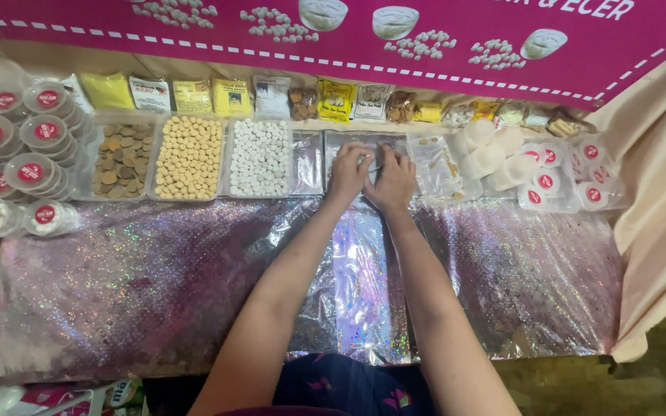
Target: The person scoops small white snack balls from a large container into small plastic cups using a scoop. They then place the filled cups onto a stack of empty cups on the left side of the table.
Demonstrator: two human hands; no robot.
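Note:
Both my hands reach over a clear plastic tray (341, 142) at the back middle of the table. My left hand (348, 171) and my right hand (393, 179) press together on a small clear plastic piece (369, 158) held between the fingers. To their left stand a tray of white round sweets (260, 157), a tray of pale yellow round biscuits (189, 156) and a tray of brown pieces (122, 160). An open clear tray (435, 166) with a few crumbs lies just right of my hands.
Stacked round lidded tubs with red labels (21, 139) fill the left end; white cups and lidded tubs (541, 166) fill the right. Small packets (271, 96) line the back under a pink banner (425, 38). A glittery sheet (156, 277) covers the table; beige cloth (657, 192) hangs right.

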